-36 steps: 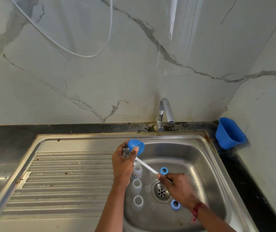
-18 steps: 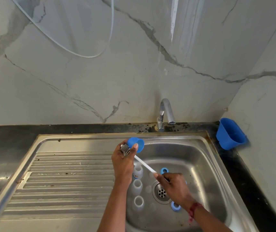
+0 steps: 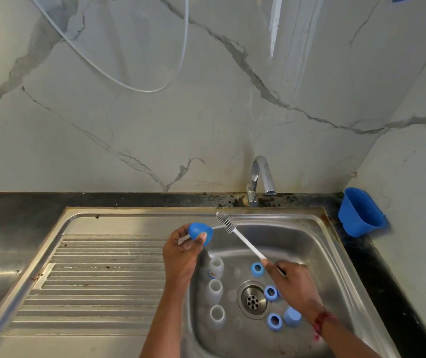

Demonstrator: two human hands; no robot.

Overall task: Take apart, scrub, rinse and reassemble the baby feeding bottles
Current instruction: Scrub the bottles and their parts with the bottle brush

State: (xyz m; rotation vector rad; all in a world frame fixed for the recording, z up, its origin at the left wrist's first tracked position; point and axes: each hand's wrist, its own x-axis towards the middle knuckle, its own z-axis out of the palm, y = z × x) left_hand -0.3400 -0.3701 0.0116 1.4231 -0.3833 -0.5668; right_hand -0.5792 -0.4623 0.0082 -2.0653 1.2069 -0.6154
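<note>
My left hand (image 3: 182,250) holds a blue bottle cap (image 3: 199,232) over the left edge of the sink basin (image 3: 307,244), its opening turned to the right. My right hand (image 3: 293,282) grips the white handle of a bottle brush (image 3: 240,235); its bristle head points up and left, just right of the cap and outside it. Three open white bottles (image 3: 215,290) stand in a row on the basin floor below my left hand. Three blue collar rings (image 3: 270,293) and another blue cap (image 3: 292,316) lie around the drain (image 3: 252,298).
A chrome tap (image 3: 261,177) stands behind the basin; no water runs. A ribbed steel drainboard (image 3: 98,285) stretches to the left. A blue plastic holder (image 3: 360,213) hangs at the right wall. Dark counter borders the sink, with marble wall behind.
The brush head was at the cap in my left hand; my right hand has drawn it out and swung it right. The cap has lowered a little and turned.
</note>
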